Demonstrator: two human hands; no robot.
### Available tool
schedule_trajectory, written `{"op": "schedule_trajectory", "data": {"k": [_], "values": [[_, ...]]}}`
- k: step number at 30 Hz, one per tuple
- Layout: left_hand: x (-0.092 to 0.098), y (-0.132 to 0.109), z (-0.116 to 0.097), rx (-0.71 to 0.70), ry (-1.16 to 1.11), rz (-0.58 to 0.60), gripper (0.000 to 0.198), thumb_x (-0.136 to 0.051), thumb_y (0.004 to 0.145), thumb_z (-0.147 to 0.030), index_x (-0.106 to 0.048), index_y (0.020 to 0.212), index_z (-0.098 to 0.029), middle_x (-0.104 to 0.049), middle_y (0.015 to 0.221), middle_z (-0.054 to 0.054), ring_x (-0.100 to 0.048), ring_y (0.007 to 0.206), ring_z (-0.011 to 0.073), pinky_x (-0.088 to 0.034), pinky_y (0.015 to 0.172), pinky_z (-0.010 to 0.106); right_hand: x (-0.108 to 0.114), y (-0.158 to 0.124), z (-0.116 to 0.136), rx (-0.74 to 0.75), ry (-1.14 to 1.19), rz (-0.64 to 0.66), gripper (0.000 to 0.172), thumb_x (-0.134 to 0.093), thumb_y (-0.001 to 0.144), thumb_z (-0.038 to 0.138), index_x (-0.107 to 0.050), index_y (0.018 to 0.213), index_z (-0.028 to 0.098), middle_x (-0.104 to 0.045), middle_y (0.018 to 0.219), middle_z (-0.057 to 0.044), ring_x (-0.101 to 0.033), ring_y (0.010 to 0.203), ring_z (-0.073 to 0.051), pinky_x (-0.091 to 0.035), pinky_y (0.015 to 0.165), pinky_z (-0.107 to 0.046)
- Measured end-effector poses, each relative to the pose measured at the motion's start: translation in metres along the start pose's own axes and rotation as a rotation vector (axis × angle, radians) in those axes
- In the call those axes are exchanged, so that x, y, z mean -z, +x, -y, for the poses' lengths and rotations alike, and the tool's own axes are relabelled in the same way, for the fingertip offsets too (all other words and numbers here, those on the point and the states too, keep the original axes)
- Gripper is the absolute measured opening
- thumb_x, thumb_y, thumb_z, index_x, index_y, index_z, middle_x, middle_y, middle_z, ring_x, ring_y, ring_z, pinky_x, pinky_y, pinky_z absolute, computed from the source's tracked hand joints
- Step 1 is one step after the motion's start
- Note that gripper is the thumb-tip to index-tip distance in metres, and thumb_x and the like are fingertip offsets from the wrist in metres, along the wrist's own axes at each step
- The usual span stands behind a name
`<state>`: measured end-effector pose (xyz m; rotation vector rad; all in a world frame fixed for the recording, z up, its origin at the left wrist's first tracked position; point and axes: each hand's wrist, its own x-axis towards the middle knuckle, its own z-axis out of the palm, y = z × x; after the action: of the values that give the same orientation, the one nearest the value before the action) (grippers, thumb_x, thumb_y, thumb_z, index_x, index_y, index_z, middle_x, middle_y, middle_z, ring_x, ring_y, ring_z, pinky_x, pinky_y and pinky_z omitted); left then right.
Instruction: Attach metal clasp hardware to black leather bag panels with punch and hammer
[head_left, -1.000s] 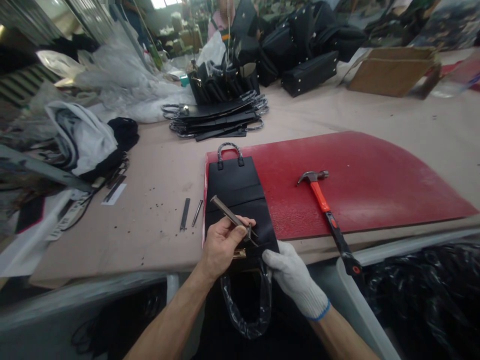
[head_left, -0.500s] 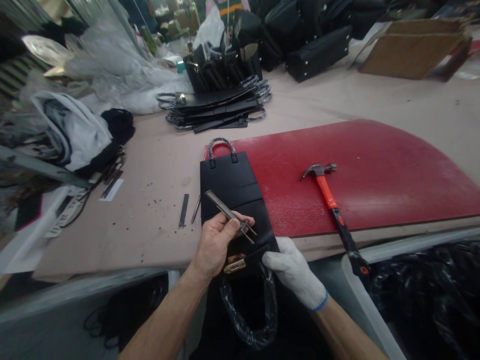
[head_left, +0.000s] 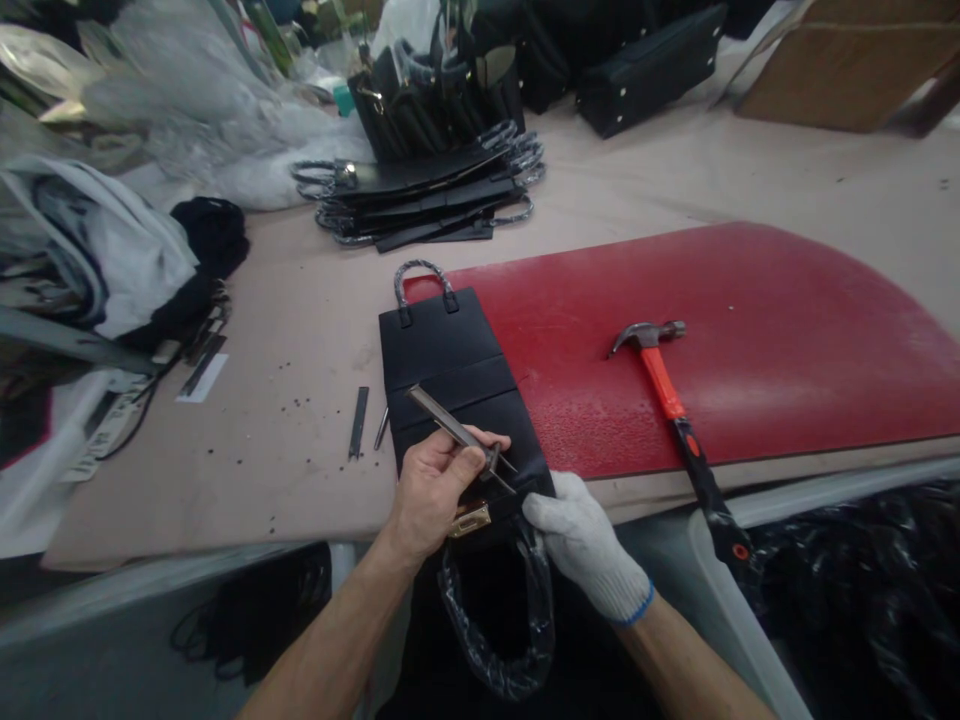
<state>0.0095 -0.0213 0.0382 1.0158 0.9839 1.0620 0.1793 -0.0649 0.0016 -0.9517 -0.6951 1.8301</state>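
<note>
At lower centre of the frame, a bare left hand (head_left: 429, 492) grips a slim metal two-pronged tool (head_left: 442, 414) slanting down-right toward a white-gloved right hand (head_left: 589, 543) clamped on a flat black leather-look panel (head_left: 444, 345).

The bag (head_left: 439, 345) is lying over the left end of the mat (head_left: 750, 340), hammer (head_left: 660, 380) on the mat too, handle (head_left: 703, 475) poking past its near edge. Strip (head_left: 358, 422) and rod (head_left: 382, 428) sit left of the mat, stacked bags (head_left: 431, 200) behind its left end, box (head_left: 855, 70) well behind its right half.
</note>
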Motion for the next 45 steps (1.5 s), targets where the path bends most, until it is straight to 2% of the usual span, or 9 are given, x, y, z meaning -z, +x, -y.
{"op": "schedule_trajectory", "data": {"k": [7, 12, 17, 21, 27, 31, 34, 41, 45], "values": [[0.002, 0.004, -0.003, -0.031, 0.057, 0.023, 0.021, -0.075, 0.09, -0.038, -0.075, 0.097, -0.018, -0.08, 0.103, 0.007, -0.075, 0.098, 0.0184, -0.057, 0.091, 0.027, -0.004, 0.003, 0.004, -0.03, 0.018, -0.006, 0.035, -0.081, 0.066, 0.046, -0.068, 0.076, 0.016, -0.063, 0.07, -0.002, -0.054, 0.062, -0.016, -0.043, 0.058, -0.028], [0.003, 0.006, -0.005, -0.047, 0.097, 0.042, 0.022, -0.074, 0.09, -0.038, -0.075, 0.098, -0.018, -0.08, 0.103, 0.008, -0.075, 0.097, 0.0201, -0.058, 0.09, 0.028, -0.001, 0.004, 0.0, -0.045, -0.019, -0.026, 0.034, -0.079, 0.068, 0.045, -0.065, 0.073, 0.015, -0.059, 0.065, -0.001, -0.048, 0.057, -0.014, -0.038, 0.054, -0.027], [0.004, 0.007, -0.005, -0.04, 0.139, 0.048, 0.023, -0.073, 0.091, -0.039, -0.075, 0.099, -0.018, -0.08, 0.105, 0.009, -0.075, 0.097, 0.0203, -0.058, 0.089, 0.028, 0.002, 0.005, -0.004, -0.031, -0.024, -0.023, 0.028, -0.076, 0.07, 0.041, -0.06, 0.069, 0.017, -0.052, 0.06, 0.002, -0.043, 0.056, -0.013, -0.041, 0.06, -0.029], [0.002, 0.005, -0.008, -0.034, 0.181, 0.05, 0.024, -0.072, 0.091, -0.038, -0.075, 0.1, -0.017, -0.08, 0.106, 0.01, -0.075, 0.098, 0.022, -0.058, 0.089, 0.03, 0.001, 0.004, -0.003, -0.034, -0.042, -0.035, 0.029, -0.076, 0.07, 0.041, -0.062, 0.072, 0.016, -0.054, 0.062, 0.001, -0.044, 0.057, -0.013, -0.038, 0.057, -0.027], [-0.003, 0.003, -0.02, -0.067, 0.31, 0.059, 0.017, -0.069, 0.089, -0.028, -0.076, 0.099, -0.017, -0.08, 0.106, 0.01, -0.075, 0.096, 0.0227, -0.059, 0.085, 0.03, -0.003, 0.004, 0.001, -0.031, -0.13, -0.028, 0.028, -0.071, 0.072, 0.041, -0.058, 0.062, 0.018, -0.05, 0.052, 0.002, -0.042, 0.048, -0.012, -0.033, 0.048, -0.026], [-0.003, 0.005, -0.034, -0.042, 0.454, 0.127, 0.015, -0.067, 0.086, -0.022, -0.077, 0.096, -0.018, -0.08, 0.098, 0.007, -0.074, 0.092, 0.0221, -0.058, 0.081, 0.029, -0.006, 0.004, 0.001, -0.031, -0.147, -0.011, 0.027, -0.071, 0.073, 0.038, -0.056, 0.06, 0.019, -0.05, 0.05, 0.003, -0.043, 0.048, -0.012, -0.039, 0.052, -0.027], [-0.004, 0.006, -0.04, -0.037, 0.536, 0.151, 0.015, -0.066, 0.085, -0.021, -0.077, 0.095, -0.019, -0.079, 0.1, 0.006, -0.073, 0.093, 0.0221, -0.057, 0.082, 0.03, -0.008, 0.005, 0.0, -0.011, -0.156, -0.013, 0.027, -0.072, 0.073, 0.039, -0.056, 0.062, 0.019, -0.049, 0.05, 0.003, -0.044, 0.05, -0.012, -0.041, 0.055, -0.028], [-0.009, -0.006, -0.026, -0.016, 0.441, 0.017, 0.016, -0.064, 0.088, -0.023, -0.075, 0.099, -0.017, -0.079, 0.097, 0.007, -0.073, 0.085, 0.02, -0.058, 0.077, 0.029, -0.004, 0.002, -0.004, 0.029, -0.128, -0.005, 0.028, -0.072, 0.075, 0.041, -0.058, 0.069, 0.018, -0.051, 0.057, 0.002, -0.046, 0.055, -0.013, -0.039, 0.053, -0.026], [-0.01, -0.013, -0.015, -0.092, 0.406, -0.042, 0.013, -0.066, 0.089, -0.023, -0.074, 0.098, -0.017, -0.079, 0.106, 0.008, -0.074, 0.097, 0.0218, -0.057, 0.086, 0.031, 0.001, 0.001, -0.006, 0.027, -0.117, 0.04, 0.027, -0.073, 0.076, 0.042, -0.062, 0.073, 0.017, -0.055, 0.061, 0.0, -0.05, 0.059, -0.015, -0.042, 0.055, -0.027]]}}
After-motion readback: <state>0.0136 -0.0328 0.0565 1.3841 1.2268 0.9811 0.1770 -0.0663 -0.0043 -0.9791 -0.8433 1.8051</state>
